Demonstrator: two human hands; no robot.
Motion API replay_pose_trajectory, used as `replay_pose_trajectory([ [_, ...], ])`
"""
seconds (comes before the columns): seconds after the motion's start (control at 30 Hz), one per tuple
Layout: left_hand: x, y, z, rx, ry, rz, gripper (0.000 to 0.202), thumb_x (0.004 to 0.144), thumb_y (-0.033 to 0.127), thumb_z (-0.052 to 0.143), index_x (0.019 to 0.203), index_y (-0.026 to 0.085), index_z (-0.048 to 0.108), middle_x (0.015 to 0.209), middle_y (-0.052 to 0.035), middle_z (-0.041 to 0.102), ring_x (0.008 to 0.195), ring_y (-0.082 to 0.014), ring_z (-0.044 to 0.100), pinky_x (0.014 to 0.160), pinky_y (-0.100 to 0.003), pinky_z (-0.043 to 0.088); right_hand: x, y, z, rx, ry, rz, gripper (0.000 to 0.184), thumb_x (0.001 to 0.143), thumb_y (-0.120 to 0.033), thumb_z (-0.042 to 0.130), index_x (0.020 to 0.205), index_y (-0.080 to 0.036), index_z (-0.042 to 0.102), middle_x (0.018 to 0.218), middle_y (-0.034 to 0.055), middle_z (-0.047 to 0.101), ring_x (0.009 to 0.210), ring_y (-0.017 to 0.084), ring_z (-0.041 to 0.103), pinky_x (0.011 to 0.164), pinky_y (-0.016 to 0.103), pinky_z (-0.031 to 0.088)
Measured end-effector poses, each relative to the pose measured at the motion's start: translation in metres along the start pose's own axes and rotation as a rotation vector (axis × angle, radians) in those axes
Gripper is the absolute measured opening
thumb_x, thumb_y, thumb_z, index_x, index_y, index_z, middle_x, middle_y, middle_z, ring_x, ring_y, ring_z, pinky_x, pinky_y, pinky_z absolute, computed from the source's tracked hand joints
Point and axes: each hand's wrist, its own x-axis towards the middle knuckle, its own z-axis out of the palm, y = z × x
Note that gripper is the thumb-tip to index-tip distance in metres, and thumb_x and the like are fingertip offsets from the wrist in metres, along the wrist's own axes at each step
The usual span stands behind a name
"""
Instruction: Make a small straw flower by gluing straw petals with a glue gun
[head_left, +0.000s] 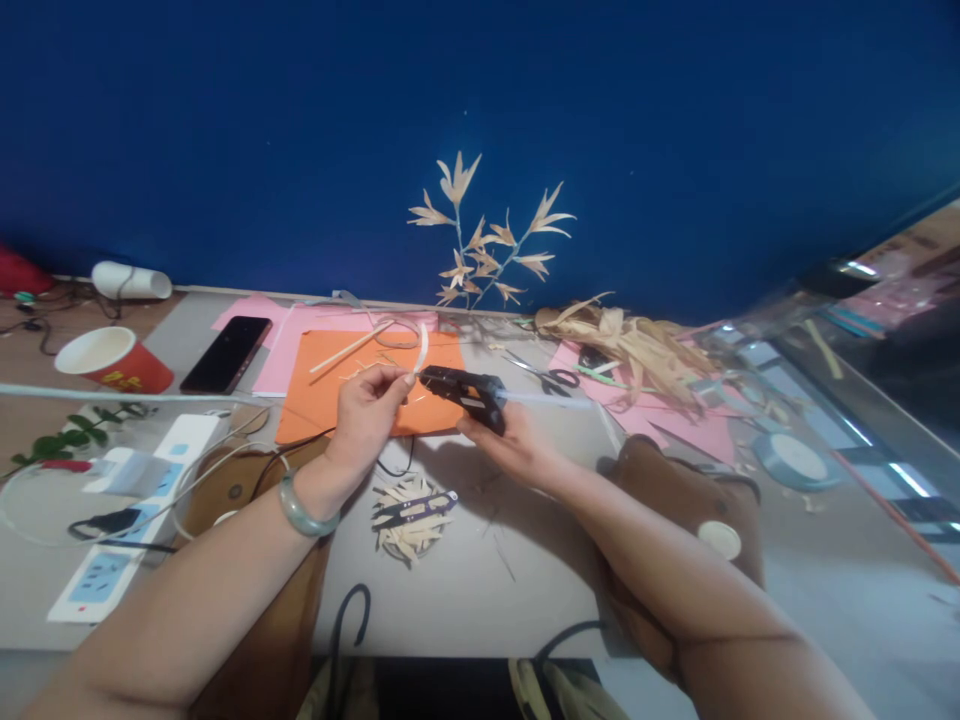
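My left hand [371, 410], with a jade-like bangle at the wrist, is closed in a pinch over the orange sheet [300, 400]. A narrow pale strip [423, 348] rises from its fingertips. My right hand [514, 440] is wrapped round a black glue gun [469, 390], whose nozzle points left and almost meets the left fingertips. Below the hands, a pile of cut pale pieces [409, 545] has a dark-handled tool [412, 510] lying across it. Beyond them stands a branch of dried-husk flowers [487, 245] against the blue backdrop.
Scissors [551, 376] and a heap of dry husks [630, 345] lie to the right, near a tape roll [796, 460]. On the left are a phone [227, 354], a red paper cup [116, 360] and a power strip [142, 520] with trailing cables.
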Motion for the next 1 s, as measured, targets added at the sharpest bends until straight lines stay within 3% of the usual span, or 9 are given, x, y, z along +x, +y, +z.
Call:
replay_pose_trajectory([
  [0.4, -0.0022, -0.0001, 0.0005, 0.008, -0.016, 0.011, 0.019, 0.072, 0.034, 0.070, 0.074, 0.015, 0.069, 0.064, 0.0002, 0.060, 0.059, -0.0110, 0.051, 0.060, -0.025, 0.041, 0.0016, -0.0055, -0.0034, 0.075, 0.057, -0.012, 0.027, 0.085, -0.040, 0.053, 0.074, -0.016, 0.053, 0.064, -0.0011, 0.045, 0.060, 0.011, 0.040, 0.054, 0.023, 0.034],
  [1.0, 0.0015, -0.0024, 0.0005, -0.054, -0.007, -0.011, 0.019, 0.070, 0.034, 0.070, 0.075, 0.016, 0.068, 0.061, 0.0019, 0.059, 0.054, -0.0096, 0.049, 0.056, -0.023, 0.039, -0.0004, -0.0085, -0.0038, 0.141, 0.018, 0.024, 0.030, 0.084, -0.043, 0.052, 0.071, -0.017, 0.049, 0.064, -0.0014, 0.044, 0.060, 0.011, 0.040, 0.055, 0.024, 0.033],
])
